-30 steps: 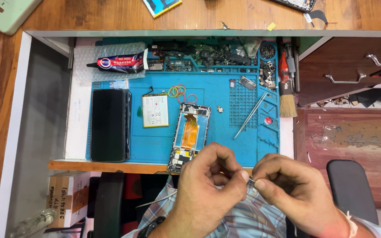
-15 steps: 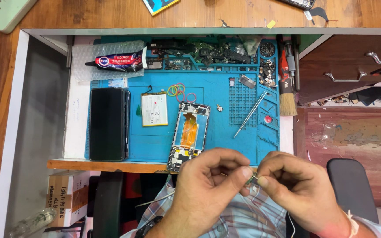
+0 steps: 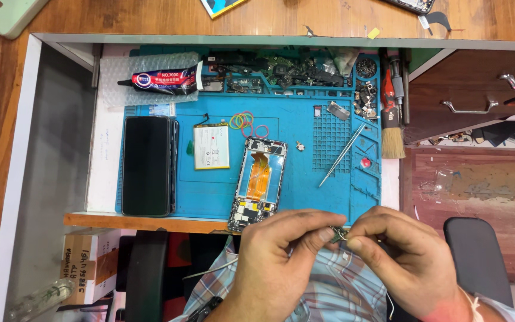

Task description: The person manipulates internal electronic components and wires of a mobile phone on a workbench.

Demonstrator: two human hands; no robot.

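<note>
My left hand (image 3: 281,253) and my right hand (image 3: 403,256) meet just below the table's front edge, fingertips pinched together on a small dark green part (image 3: 338,234) that is mostly hidden by the fingers. Right above the hands lies an opened phone (image 3: 257,183) with an orange flex cable, on a blue work mat (image 3: 210,197). A white battery (image 3: 211,146) lies left of the phone. A black phone screen (image 3: 146,166) rests at the mat's left edge.
Metal tweezers (image 3: 342,155), coloured rubber bands (image 3: 247,122), a glue tube (image 3: 162,80), a brush (image 3: 391,134) and several small parts in the mat's trays (image 3: 293,74) sit behind. An open drawer (image 3: 478,101) is at right, a black chair seat (image 3: 478,256) below it.
Both hands have shifted slightly right and apart a little while still pinching the small part; my left fingers have stretched out toward the right hand. Nothing on the mat moved.
</note>
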